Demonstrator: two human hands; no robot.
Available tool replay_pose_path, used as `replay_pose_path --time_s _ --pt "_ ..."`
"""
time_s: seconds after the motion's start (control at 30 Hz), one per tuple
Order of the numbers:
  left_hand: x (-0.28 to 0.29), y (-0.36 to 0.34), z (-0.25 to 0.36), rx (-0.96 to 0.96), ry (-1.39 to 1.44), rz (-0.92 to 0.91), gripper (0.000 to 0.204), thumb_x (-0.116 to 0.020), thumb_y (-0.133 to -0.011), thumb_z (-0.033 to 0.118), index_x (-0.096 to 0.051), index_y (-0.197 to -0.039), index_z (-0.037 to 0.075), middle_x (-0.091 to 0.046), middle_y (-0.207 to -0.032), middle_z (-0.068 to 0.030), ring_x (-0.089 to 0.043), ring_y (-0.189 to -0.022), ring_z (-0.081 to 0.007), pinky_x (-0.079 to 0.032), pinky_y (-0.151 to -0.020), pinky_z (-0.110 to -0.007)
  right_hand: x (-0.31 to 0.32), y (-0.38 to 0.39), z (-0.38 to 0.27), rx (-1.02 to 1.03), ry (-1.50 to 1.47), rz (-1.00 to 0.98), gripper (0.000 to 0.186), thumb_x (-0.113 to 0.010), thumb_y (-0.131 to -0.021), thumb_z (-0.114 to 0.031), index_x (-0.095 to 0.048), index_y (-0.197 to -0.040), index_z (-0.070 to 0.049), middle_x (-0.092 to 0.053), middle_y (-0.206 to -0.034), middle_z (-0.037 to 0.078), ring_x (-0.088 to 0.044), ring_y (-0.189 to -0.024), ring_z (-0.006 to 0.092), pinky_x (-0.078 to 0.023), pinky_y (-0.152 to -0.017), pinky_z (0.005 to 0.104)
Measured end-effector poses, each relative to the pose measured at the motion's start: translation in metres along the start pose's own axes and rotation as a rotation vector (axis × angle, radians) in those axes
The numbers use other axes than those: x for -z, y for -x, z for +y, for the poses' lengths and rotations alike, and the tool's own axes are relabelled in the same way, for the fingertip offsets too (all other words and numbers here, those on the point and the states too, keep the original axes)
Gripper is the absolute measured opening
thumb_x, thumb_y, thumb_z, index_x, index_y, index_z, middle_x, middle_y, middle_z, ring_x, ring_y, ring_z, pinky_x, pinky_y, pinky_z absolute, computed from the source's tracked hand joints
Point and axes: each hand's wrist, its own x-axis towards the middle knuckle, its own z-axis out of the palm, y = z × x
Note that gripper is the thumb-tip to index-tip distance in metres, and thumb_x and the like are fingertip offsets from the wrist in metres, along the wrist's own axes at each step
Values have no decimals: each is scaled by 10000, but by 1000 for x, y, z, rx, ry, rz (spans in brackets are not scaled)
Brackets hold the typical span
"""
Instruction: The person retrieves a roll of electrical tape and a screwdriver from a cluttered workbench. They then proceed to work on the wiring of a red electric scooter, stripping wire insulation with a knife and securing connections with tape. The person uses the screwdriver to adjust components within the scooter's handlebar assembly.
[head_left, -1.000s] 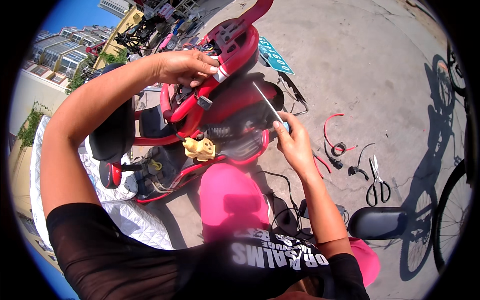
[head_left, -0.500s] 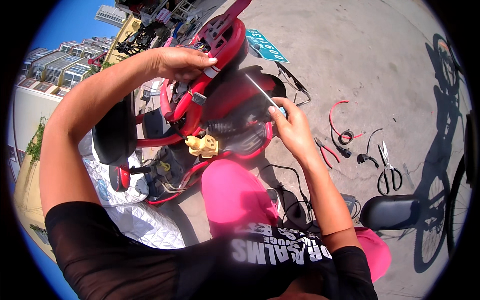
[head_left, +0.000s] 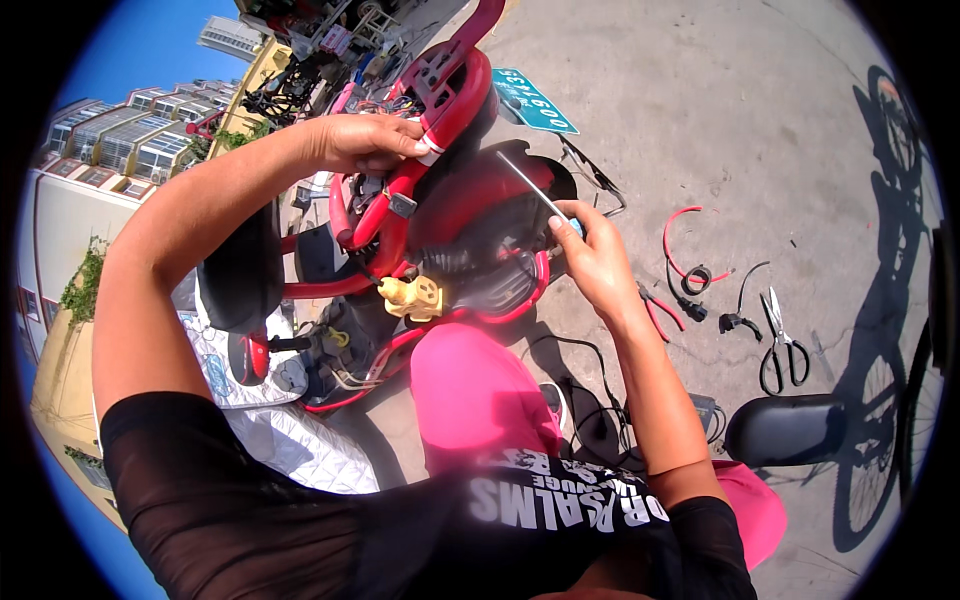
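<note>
A red electric scooter [head_left: 372,220] stands tilted in front of me, with wiring exposed near its far end. My left hand [head_left: 375,140] is closed round its red tubular frame, thumb resting by a white band; the curled fingertips are partly hidden. In my right hand [head_left: 590,250] is a screwdriver [head_left: 528,183] with a long metal shaft, its bluish handle mostly covered by my fingers. The shaft points up and left over the dark rear mudguard [head_left: 470,215], its tip apart from my left hand. A yellow multi-outlet plug [head_left: 412,297] sits low on the scooter.
On the ground to the right lie red-handled pliers [head_left: 660,312], scissors [head_left: 783,340], a red cable [head_left: 668,240] and black connectors [head_left: 738,323]. A teal licence plate [head_left: 537,102] juts from the scooter. Bicycle parts [head_left: 785,430] stand at the right; a quilted white cover [head_left: 300,445] lies at the left.
The view has shifted slightly, so the whole scene sits a little lower and to the right. Both hands keep their grips; the screwdriver points much the same way.
</note>
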Motion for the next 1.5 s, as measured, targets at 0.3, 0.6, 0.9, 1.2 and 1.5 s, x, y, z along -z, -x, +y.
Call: replay_pose_path --time_s 0.3,0.6,0.9,1.2,1.5 --pt "9 -3 -1 72 0 -34 284 -712 -842 174 -570 -1064 68 -544 -790 31 -404 -496 -34 -264 -417 -198 -1 -7 8 25 9 32 268 -566 -959 -169 -608 -1158 5 -608 -783 12 -424 -571 51 -357 -509 240" --pt "11 -4 9 127 -1 -136 190 -701 -856 171 -546 -951 114 -468 -639 45 -373 -479 -42 -278 -455 -224 -4 -10 9 57 14 31 254 -566 -957 -163 -611 -1145 2 -612 -781 20 -452 -603 52 -366 -516 238" --pt "-1 -2 10 156 -22 0 232 -727 -834 180 -576 -991 99 -544 -727 24 -399 -468 -41 -278 -435 -196 -16 5 2 361 121 202 251 -567 -939 -118 -595 -1150 16 -661 -899 73 -601 -722 110 -476 -619 279" --pt "-54 -3 -3 -127 -484 679 494 -809 -746 440 -672 -945 9 -649 -810 -46 -593 -714 -104 -482 -655 -254 -27 18 -13 403 173 196 232 -564 -905 -64 -584 -1112 39 -635 -894 216 -671 -704 270 -510 -652 382" --pt "-153 -73 -68 -519 1337 398 138 -647 -926 194 -652 -970 63 -528 -779 -2 -463 -643 -106 -370 -578 -249 -4 12 -24 180 -73 212 253 -561 -944 -143 -611 -1132 18 -613 -863 28 -526 -662 80 -434 -586 245"
